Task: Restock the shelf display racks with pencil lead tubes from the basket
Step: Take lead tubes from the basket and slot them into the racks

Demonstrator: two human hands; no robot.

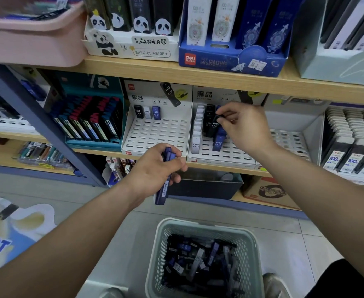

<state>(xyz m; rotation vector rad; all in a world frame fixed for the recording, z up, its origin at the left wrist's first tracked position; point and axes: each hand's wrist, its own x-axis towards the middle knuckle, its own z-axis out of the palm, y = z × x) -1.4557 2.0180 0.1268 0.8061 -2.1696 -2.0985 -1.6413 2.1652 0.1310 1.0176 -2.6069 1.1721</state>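
On the upper shelf (198, 76) a blue box (230, 61) carries the brand "deli". The white box (151, 47) beside it reads "PANDA" and "SH241-05 | HB | 36". A pink tub (32, 39) stands at the left of them.

Below are two white display racks with the red deli mark. The left rack (155, 134) has only three tubes in its back row, one black, one white and one blue, each marked "HB 07". The right rack (230, 155) has a column of white tubes, a column of black ones and a column of blue ones, also marked "HB 07". Far right, some packs (352, 162) show "100".

The basket (204, 226) stands on the floor between my arms. It is full of loose lead tubes (198, 259), blue, black and white, lying in all directions.

My left hand (155, 168) is in front of the left rack, and its grip is clenched around a few blue tubes (162, 190), which stick out above and below my fingers. My right hand (243, 127) is over the right rack. Its grip pinches the top of a dark blue tube (216, 123) between thumb and forefinger, at the blue column.
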